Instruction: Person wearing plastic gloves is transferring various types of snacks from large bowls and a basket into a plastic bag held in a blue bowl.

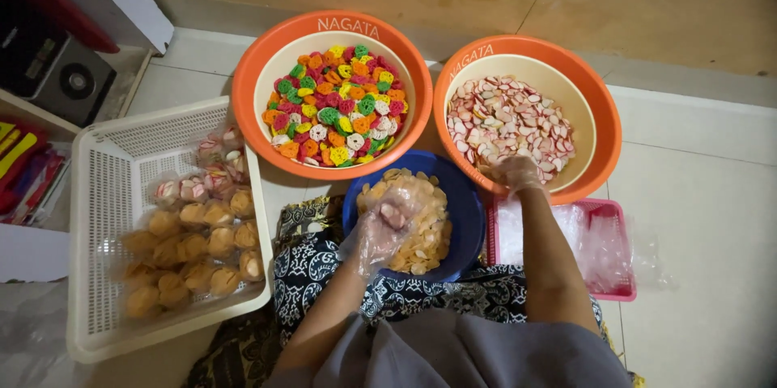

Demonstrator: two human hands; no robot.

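Left hand point(387, 222), in a clear plastic glove, over the blue bowl point(465, 202); fingers curled around a small clutch of pale crackers point(421, 238) taken from that bowl. Blue bowl sits on the floor just in front of the lap.

Right hand point(515, 172), also gloved, reaches into the right orange bowl point(603, 125); fingers bent down into the pink-and-white chips point(510, 117). Whether it has hold of any: cannot tell.

Left orange bowl point(247, 105) holds multicoloured crackers point(336, 105), touching the right one at the rim.

White basket point(97, 194) at far left, with filled bags point(194, 246). Pink tray point(619, 218) with clear bags point(599, 246) by the right forearm.
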